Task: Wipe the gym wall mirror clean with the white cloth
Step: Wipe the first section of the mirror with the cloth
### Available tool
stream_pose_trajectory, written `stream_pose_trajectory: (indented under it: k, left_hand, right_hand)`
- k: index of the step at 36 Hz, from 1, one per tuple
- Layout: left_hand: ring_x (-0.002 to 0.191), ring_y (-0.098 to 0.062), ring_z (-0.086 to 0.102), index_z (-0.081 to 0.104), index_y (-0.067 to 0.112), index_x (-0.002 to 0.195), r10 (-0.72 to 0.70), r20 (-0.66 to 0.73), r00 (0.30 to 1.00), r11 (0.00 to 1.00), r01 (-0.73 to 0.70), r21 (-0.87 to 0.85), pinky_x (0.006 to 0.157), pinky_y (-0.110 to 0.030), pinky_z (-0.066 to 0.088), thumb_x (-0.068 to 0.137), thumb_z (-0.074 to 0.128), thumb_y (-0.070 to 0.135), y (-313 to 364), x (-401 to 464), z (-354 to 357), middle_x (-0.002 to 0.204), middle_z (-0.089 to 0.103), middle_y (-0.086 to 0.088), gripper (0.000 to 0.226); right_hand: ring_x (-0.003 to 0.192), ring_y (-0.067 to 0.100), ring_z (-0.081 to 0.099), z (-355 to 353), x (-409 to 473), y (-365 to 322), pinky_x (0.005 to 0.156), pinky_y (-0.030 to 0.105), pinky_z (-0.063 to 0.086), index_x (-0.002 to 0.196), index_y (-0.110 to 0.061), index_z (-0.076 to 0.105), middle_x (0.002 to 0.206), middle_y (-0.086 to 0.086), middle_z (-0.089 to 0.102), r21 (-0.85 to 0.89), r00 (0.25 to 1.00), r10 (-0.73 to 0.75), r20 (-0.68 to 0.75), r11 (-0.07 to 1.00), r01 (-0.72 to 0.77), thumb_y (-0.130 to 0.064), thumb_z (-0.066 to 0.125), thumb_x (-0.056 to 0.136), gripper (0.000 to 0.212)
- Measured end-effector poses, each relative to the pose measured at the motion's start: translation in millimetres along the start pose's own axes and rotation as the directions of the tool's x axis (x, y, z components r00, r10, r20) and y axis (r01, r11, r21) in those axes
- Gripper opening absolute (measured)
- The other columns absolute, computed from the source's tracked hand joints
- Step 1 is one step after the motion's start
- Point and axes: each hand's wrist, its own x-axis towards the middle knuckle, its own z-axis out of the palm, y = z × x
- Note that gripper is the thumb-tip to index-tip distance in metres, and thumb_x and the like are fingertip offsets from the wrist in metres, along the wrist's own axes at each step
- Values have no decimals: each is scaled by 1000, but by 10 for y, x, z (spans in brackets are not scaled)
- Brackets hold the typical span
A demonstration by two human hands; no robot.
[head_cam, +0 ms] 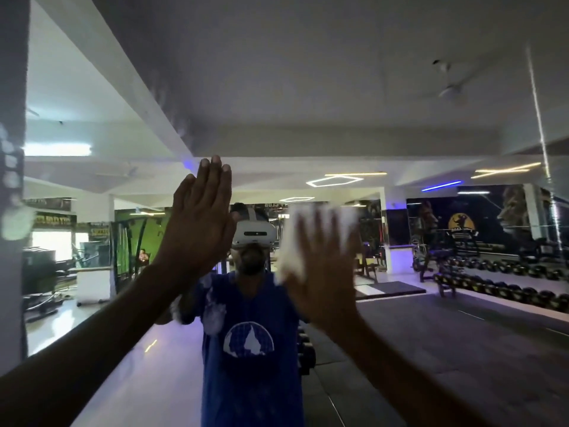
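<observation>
Both hands: our left hand point(197, 223) flat, fingers point(212, 177) straight, on the large reflective glass wall mirror point(400, 124).
Cloth: our right hand point(323, 272), fingers spread, presses the crumpled white cloth point(317, 217) at 3 o'clock.
Technique: we should keep even pressure and overlap strokes.

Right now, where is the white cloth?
In the head view, the white cloth is right of centre, pressed flat against the mirror under the right hand, beside the bare left hand.

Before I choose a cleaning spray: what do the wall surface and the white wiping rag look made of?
The large gym wall mirror looks like glossy glass: it reflects the room, and smudges show. The crumpled white cloth under the right hand looks like soft fabric or paper; blur leaves that open.
</observation>
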Motion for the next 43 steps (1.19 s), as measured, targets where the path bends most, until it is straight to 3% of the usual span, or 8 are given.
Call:
stream_pose_trajectory:
  k: [5,9,13,16,20,28,33,43]
  left_hand:
    - [162,-29,16,25,2,164,80,26,996,996,-81,29,127,-48,19,110,19,47,-166,-19,-67,173,19,-18,71]
    - [162,-27,14,26,4,164,99,36,994,994,-100,41,127,-48,20,109,28,42,-251,-49,-64,173,18,-16,67]
    - [162,-29,16,25,3,164,50,40,998,999,-50,8,128,-48,18,110,15,46,-175,-69,-61,173,19,-17,70]
    - [162,-30,16,25,2,164,57,36,998,998,-57,15,127,-49,19,110,12,46,-162,-77,-46,173,19,-19,71]
    - [162,-29,14,24,4,165,84,51,995,996,-85,27,126,-49,19,110,20,43,-228,-86,-68,173,18,-17,68]
    - [162,-29,13,22,3,165,60,21,998,998,-61,31,127,-50,19,109,27,38,-181,-98,-45,174,16,-18,67]
    - [162,-31,13,21,2,165,70,22,997,997,-71,39,127,-50,17,107,28,37,-174,-123,-53,173,16,-19,68]
    - [162,-29,12,20,4,166,68,9,998,997,-69,47,127,-47,16,108,28,39,-184,-133,-34,174,15,-17,68]
  right_hand:
    - [165,31,4,-93,10,592,129,66,9,170,-22,18,178,4,6,43,901,-418,116,908,416,-54,45,104,78]
    - [164,33,7,-299,634,1222,128,63,13,170,-21,12,178,8,9,-100,1000,-15,-3,995,14,-52,37,102,78]
    - [164,37,-1,-133,626,370,129,65,7,171,-17,8,178,12,0,-50,951,280,-128,956,-289,-64,26,105,83]
    - [164,37,-3,73,72,-277,126,69,9,170,-15,11,178,13,-1,46,993,-109,44,993,107,-64,39,103,87]
    - [165,29,-1,-30,15,175,131,62,1,170,-21,16,178,5,4,66,882,-453,129,891,448,-54,48,106,79]
    - [164,36,-1,-169,475,580,129,64,8,170,-15,9,178,13,0,-81,981,181,-70,979,-187,-56,30,106,79]
    - [163,39,3,85,-713,-85,127,69,7,169,-12,17,177,15,3,63,996,65,57,996,-69,-67,20,106,84]
    - [164,37,0,-37,328,199,128,65,8,170,-13,11,178,14,2,-43,989,147,-33,988,-148,-69,18,104,87]
